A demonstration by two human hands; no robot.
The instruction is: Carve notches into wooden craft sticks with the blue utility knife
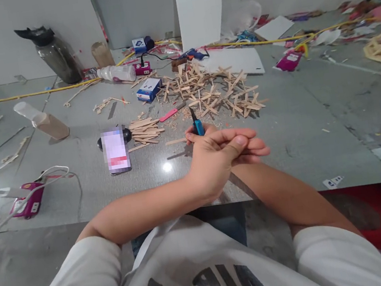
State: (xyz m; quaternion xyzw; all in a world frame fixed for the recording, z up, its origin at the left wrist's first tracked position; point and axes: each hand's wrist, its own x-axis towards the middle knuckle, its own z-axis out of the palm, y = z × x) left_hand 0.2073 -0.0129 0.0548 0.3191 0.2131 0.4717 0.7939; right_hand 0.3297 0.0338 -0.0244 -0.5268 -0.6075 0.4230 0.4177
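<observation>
My left hand [221, 155] lies on top of my right hand, fingers stretched out together and pointing right, holding nothing. Only a few fingers of my right hand [192, 138] show from beneath it, closed round a blue utility knife [197, 125] whose black tip points up and away. Both wrists cross at the table's near edge. A single wooden stick [176, 141] lies just left of the knife. Further left is a small stack of flat wooden sticks [144, 131]. Behind the hands spreads a pile of glued stick crosses [211, 92].
A phone [115, 150] lies face up left of the hands, with a pink-handled tool [172, 113] beyond it. Bottles [55, 53], a blue glue gun [195, 55], small boxes [148, 89], white boards [199, 8] and yellow cables [26, 95] crowd the back. Purple packets [27, 203] lie at both sides.
</observation>
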